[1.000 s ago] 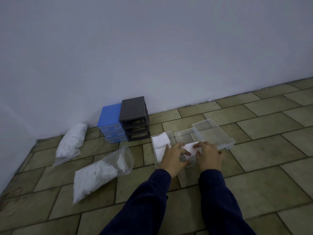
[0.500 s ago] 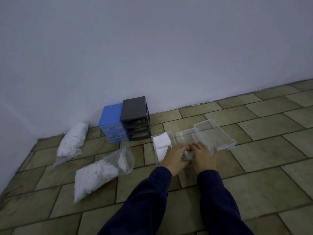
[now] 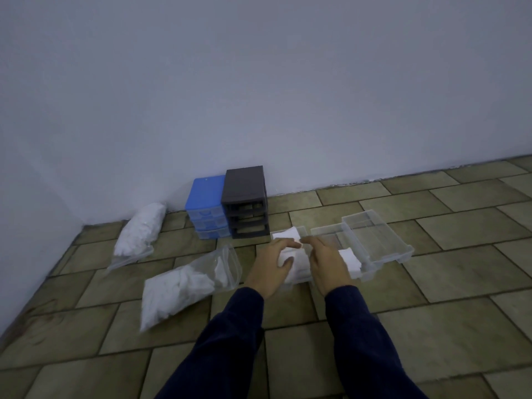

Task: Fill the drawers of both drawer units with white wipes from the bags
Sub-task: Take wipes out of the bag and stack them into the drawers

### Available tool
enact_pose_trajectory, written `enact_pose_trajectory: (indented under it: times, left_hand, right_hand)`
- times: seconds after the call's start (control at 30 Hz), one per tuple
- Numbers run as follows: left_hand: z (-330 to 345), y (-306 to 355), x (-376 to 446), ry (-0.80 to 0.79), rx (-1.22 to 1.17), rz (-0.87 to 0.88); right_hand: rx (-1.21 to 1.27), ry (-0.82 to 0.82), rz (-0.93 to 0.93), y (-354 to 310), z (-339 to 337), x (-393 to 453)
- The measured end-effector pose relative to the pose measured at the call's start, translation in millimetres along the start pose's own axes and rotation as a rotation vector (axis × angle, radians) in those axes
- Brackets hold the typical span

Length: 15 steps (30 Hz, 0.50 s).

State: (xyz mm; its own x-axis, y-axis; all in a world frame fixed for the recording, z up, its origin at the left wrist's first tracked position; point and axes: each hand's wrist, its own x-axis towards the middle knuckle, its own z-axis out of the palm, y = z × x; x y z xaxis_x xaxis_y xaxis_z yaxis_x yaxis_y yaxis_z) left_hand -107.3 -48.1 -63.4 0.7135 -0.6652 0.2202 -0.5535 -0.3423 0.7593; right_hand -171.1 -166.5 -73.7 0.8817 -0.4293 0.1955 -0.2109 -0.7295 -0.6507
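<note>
A blue drawer unit (image 3: 205,207) and a dark grey drawer unit (image 3: 244,197) stand against the wall; the grey one's slots are empty. Three clear drawers lie on the floor. The left drawer (image 3: 302,232) holds white wipes (image 3: 286,235). In the middle drawer (image 3: 326,233) lies a wipe pile (image 3: 350,259), and the right drawer (image 3: 374,234) is empty. My left hand (image 3: 269,267) grips a stack of wipes (image 3: 298,262) over the left drawer's front, thumb on it. My right hand (image 3: 328,262) holds the stack's other side, and the fingertips of both hands meet at its far edge.
An open clear bag of wipes (image 3: 187,282) lies on the tiled floor left of my hands. A second, fuller bag (image 3: 139,231) lies near the wall corner. Bare tiles stretch to the right and in front.
Both hands have shifted left from the middle drawer to the left drawer, gripping a stack of wipes. A wipe pile now shows uncovered in the middle drawer.
</note>
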Motion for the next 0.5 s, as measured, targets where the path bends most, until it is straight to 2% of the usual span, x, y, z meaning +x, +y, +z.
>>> enact_pose_trajectory:
  times: [0.27, 0.5]
  left_hand:
    - [-81, -34, -35, 0.212, 0.029, -0.068]
    - [-132, -66, -74, 0.295, 0.092, -0.298]
  right_hand:
    - [0.056, -0.203, -0.157, -50, 39, 4]
    - [0.101, -0.328, -0.213, -88, 65, 10]
